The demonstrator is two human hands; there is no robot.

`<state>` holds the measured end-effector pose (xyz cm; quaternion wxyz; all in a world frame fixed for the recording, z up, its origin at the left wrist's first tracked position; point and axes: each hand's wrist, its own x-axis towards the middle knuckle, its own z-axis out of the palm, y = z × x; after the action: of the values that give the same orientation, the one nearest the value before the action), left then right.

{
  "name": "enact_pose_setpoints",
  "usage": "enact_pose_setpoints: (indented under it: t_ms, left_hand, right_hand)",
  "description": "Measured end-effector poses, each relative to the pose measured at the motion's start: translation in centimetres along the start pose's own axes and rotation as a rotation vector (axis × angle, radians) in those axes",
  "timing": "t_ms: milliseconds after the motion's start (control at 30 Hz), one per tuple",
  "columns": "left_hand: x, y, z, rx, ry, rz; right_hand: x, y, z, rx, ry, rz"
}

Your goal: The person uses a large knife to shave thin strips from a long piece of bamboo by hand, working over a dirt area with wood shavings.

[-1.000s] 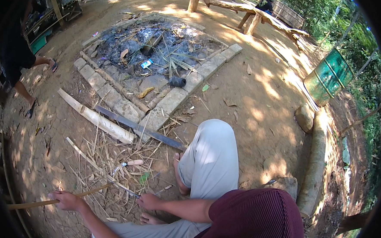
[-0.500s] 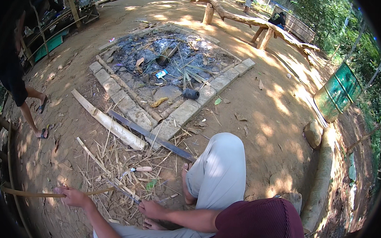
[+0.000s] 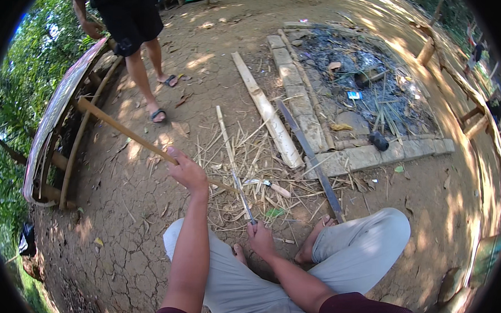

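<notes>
My left hand [image 3: 189, 171] is closed around a long, narrow bamboo strip [image 3: 124, 130], which slants from the upper left down toward my legs. In my closed right hand [image 3: 261, 240], near my feet, is a knife [image 3: 244, 197] with a narrow blade pointing forward. The lower end of the strip meets or passes by this blade; I cannot tell if they touch. Just right of the blade, a second knife with a pale wooden handle [image 3: 280, 190] lies among bamboo shavings [image 3: 245, 150]. A thin pale stick [image 3: 225, 131] lies beyond the blade.
A split bamboo length [image 3: 267, 112] and a long dark flat bar [image 3: 310, 159] lie ahead, beside a brick-edged fire pit [image 3: 369, 163] with ash. A person in sandals and black shorts [image 3: 135, 28] stands at the far left, near a low bamboo bench [image 3: 73, 130].
The view has turned left, so the pit sits further right. The strip now slants up to the far left, and more of it shows beyond my left hand. Both hands keep their hold.
</notes>
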<state>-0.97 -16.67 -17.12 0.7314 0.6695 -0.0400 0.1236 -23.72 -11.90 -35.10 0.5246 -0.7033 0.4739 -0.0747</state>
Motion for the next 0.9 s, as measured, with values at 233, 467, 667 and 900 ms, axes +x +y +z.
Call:
enact_pose_setpoints:
  t_ms: [233, 467, 667, 900]
  left_hand:
    - [-0.6, 0.6, 0.0, 0.021, -0.023, 0.114]
    - [-0.8, 0.8, 0.3, -0.006, -0.025, -0.009]
    - [-0.1, 0.3, -0.5, 0.014, -0.004, 0.044]
    - [0.6, -0.1, -1.3, -0.068, 0.020, 0.020]
  right_hand:
    - [-0.5, 2.7, 1.0, -0.245, -0.027, -0.010]
    - [-0.9, 0.0, -0.8, -0.103, 0.029, -0.047]
    - [-0.4, 3.9, 0.5, -0.240, -0.021, -0.039]
    - [-0.9, 1.4, 0.3, -0.177, 0.023, -0.094]
